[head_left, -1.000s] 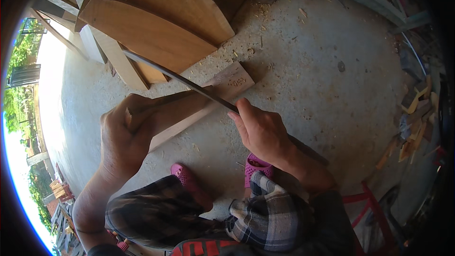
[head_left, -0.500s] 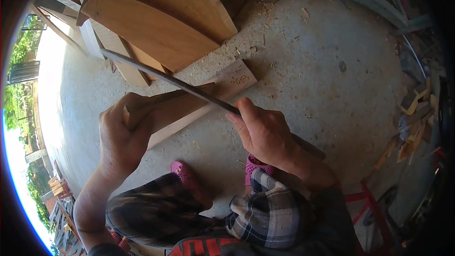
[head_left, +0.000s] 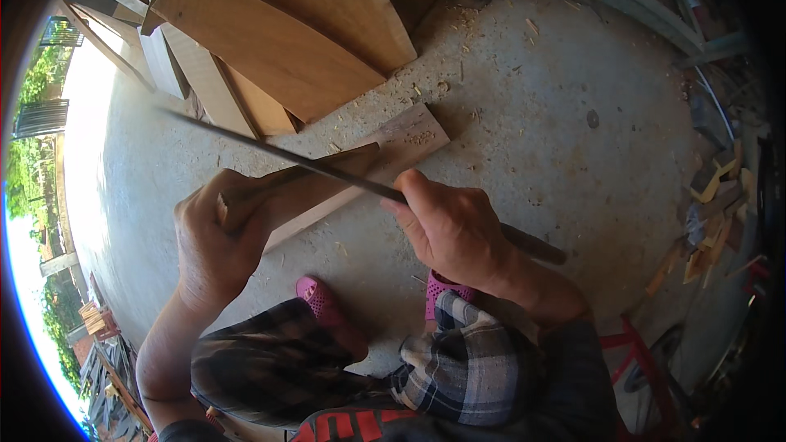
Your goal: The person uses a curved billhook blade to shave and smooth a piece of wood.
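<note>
My left hand (head_left: 214, 237) is closed round the near end of a tapered piece of wood (head_left: 311, 184), its cut end showing beside the thumb. In my right hand (head_left: 454, 229) is a long knife (head_left: 286, 154), its thin dark blade seen nearly edge-on and slanting to the upper left. The blade crosses over the wood; I cannot tell whether they touch. The knife's long handle (head_left: 532, 245) runs back past my right forearm. Beneath the wood, a pale board (head_left: 409, 131) lies on the floor with shavings on it.
Large curved brown wooden panels (head_left: 278, 49) and planks lean together at the far left. Wood chips (head_left: 467, 24) are scattered over the concrete floor. An offcut heap (head_left: 720, 213) lies at the right, near a red metal frame (head_left: 630, 360). My feet in pink clogs (head_left: 319, 299) are close by.
The knife has swung slightly, its far end shifting left and a little lower, blurred now. More of its handle shows. My left hand still grips the wood in nearly the same place.
</note>
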A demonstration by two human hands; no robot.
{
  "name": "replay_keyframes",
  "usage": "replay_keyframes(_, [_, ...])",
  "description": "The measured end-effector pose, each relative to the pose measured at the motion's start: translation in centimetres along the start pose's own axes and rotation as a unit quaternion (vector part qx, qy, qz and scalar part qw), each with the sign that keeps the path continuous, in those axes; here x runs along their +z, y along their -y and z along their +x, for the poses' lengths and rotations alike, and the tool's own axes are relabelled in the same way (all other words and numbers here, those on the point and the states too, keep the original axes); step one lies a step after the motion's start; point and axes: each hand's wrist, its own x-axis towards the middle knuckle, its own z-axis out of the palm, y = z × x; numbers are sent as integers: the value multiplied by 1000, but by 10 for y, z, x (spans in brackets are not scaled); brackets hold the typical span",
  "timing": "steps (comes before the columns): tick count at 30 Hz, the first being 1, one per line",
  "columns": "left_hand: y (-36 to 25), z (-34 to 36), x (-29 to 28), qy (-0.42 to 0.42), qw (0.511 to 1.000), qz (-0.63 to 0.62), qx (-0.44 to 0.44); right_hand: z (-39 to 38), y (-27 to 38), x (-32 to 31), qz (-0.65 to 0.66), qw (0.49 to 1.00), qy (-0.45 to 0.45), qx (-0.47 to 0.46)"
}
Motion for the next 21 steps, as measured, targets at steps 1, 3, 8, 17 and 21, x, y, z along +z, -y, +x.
replay_keyframes(1, [3, -1, 1, -3, 1000, 1, 4, 0, 5, 1, 0, 999, -15, -29])
replay_keyframes(3, [4, -3, -2, -12, 1000, 4, 8, 4, 10, 3, -8, 998, 13, -58])
replay_keyframes(8, [12, -5, -11, -20, 998, -41, -43, 12, 8, 6, -39, 995, 73, 63])
replay_keyframes(17, [15, -24, -10, -20, 1000, -9, 8, 9, 12, -2, -25, 998, 43, -42])
replay_keyframes(21, [8, -27, -15, -28, 996, -50, 62, 16, -5, -2, -143, 967, 153, 146])
